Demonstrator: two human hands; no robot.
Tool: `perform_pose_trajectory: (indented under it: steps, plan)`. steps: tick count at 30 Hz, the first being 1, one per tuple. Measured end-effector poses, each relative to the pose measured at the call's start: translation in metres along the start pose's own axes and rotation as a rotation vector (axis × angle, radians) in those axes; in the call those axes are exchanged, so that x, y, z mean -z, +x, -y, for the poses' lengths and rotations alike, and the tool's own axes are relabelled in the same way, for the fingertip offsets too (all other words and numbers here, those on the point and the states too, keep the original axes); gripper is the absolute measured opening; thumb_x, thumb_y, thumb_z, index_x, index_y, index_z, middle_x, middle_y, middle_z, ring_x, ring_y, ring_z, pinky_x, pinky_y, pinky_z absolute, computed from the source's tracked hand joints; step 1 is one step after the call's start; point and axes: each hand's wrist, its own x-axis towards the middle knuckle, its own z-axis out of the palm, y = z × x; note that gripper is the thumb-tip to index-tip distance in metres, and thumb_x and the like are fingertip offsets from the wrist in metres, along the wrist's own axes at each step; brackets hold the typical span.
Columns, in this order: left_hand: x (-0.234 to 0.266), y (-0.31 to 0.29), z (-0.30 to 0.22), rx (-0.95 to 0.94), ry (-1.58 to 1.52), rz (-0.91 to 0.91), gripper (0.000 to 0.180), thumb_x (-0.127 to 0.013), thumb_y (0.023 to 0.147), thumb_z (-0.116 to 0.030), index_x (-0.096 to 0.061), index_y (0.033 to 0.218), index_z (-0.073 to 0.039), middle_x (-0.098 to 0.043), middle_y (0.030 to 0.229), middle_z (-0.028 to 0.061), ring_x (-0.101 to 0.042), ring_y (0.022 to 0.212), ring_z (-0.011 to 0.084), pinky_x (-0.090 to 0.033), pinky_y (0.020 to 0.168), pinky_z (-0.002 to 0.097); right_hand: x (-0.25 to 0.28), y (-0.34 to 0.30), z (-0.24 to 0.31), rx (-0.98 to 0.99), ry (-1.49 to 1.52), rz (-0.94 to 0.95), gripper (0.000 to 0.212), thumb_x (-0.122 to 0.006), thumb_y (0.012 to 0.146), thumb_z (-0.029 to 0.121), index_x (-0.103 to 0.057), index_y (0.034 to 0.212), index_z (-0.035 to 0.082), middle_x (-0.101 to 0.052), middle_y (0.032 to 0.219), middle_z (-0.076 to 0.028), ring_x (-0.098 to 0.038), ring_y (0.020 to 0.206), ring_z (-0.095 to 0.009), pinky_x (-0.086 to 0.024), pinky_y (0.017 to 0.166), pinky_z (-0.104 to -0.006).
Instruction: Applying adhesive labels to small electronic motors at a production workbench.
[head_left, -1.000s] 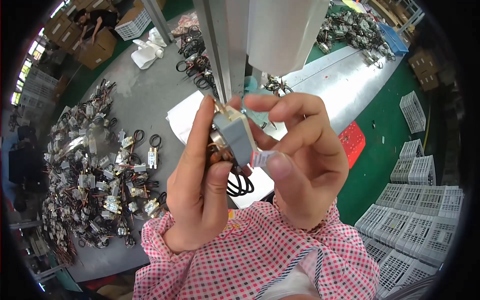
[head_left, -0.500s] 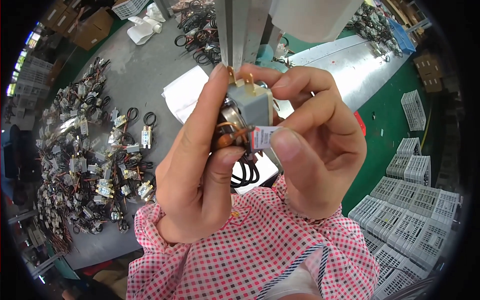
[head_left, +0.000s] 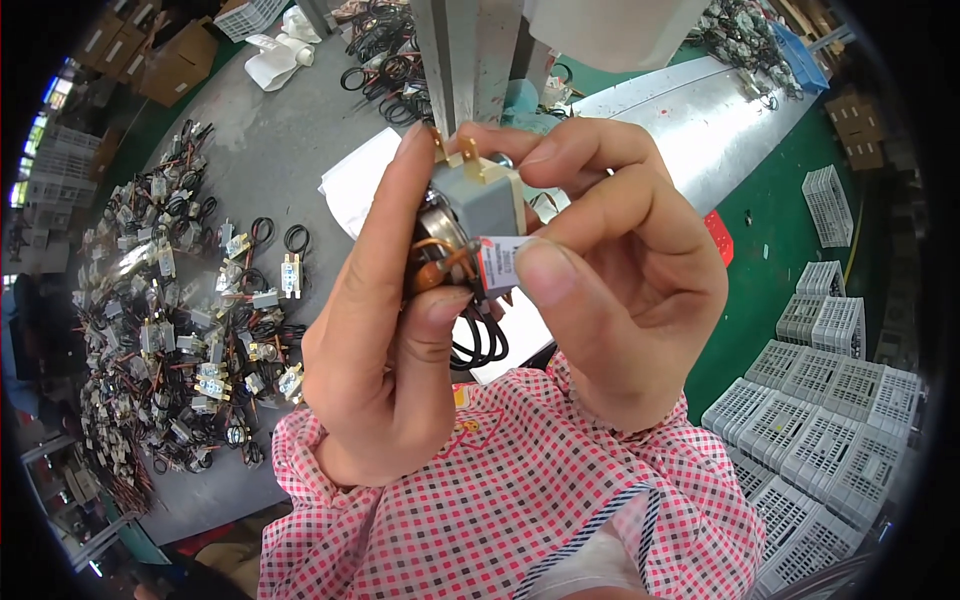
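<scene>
Up in front of my chest is a thermostat [head_left: 488, 207] with a grey housing, brass terminals on top and a copper capillary at its side. My left hand [head_left: 365, 340] grips it, forefinger stretched along the left side and thumb below. A small white label [head_left: 505, 262] with a red edge lies against the lower part of the housing. My right hand [head_left: 635, 275] pinches the label's right end with the thumb, its fingers curled behind and touching the thermostat's right side. The thermostat's black coiled tube [head_left: 488, 345] hangs below; its back is hidden.
Many similar thermostats [head_left: 170, 330] are heaped on the grey table [head_left: 250, 150] at the left. A metal post [head_left: 470, 70] stands just beyond my hands. White paper [head_left: 355, 185] lies behind my left hand. Grey plastic crates [head_left: 800, 430] stand on the green floor at the right.
Both hands have shifted slightly left with the thermostat. The label shows a little more squarely, and the right thumb stays at its end.
</scene>
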Motion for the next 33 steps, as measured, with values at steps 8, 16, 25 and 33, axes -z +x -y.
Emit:
perform_pose_trajectory:
  steps: [8, 16, 25, 33]
  plan:
    - [-0.003, 0.002, -0.004, 0.04, -0.022, 0.008, 0.049, -0.043, 0.094, -0.025, -0.037, 0.127, 0.01, -0.054, 0.116, 0.0154, -0.056, 0.088, 0.0102, -0.044, 0.07, 0.0187, 0.003, 0.0, 0.0, -0.037, 0.027, 0.017, 0.004, -0.057, 0.077, -0.006, -0.054, 0.079, -0.007, -0.046, 0.103, -0.015, -0.052, 0.105, -0.037, -0.043, 0.091, -0.043]
    - [-0.005, 0.002, -0.004, 0.068, 0.05, -0.037, 0.047, -0.044, 0.094, -0.026, -0.039, 0.127, 0.007, -0.058, 0.097, 0.0053, -0.045, 0.067, 0.0012, -0.034, 0.054, 0.0139, 0.001, 0.001, 0.001, -0.078, 0.051, -0.008, 0.003, -0.056, 0.076, -0.006, -0.054, 0.078, -0.007, -0.045, 0.103, -0.015, -0.052, 0.106, -0.036, -0.043, 0.091, -0.0409]
    - [-0.001, 0.004, -0.011, 0.162, -0.027, 0.068, 0.046, -0.043, 0.094, -0.023, -0.038, 0.128, 0.008, -0.059, 0.104, 0.012, -0.056, 0.085, 0.0104, -0.044, 0.07, 0.0198, 0.003, 0.0, 0.002, -0.101, 0.083, -0.026, 0.003, -0.056, 0.077, -0.005, -0.053, 0.078, -0.006, -0.044, 0.103, -0.015, -0.051, 0.107, -0.036, -0.042, 0.091, -0.0402]
    - [0.001, 0.004, -0.013, 0.148, 0.011, 0.082, 0.044, -0.042, 0.094, -0.02, -0.038, 0.128, 0.007, -0.059, 0.104, 0.0121, -0.056, 0.086, 0.0109, -0.044, 0.073, 0.0212, 0.003, 0.002, 0.0, -0.088, 0.085, -0.065, 0.01, -0.062, 0.071, -0.009, -0.057, 0.078, -0.005, -0.048, 0.099, -0.013, -0.055, 0.102, -0.026, -0.054, 0.078, -0.0276]
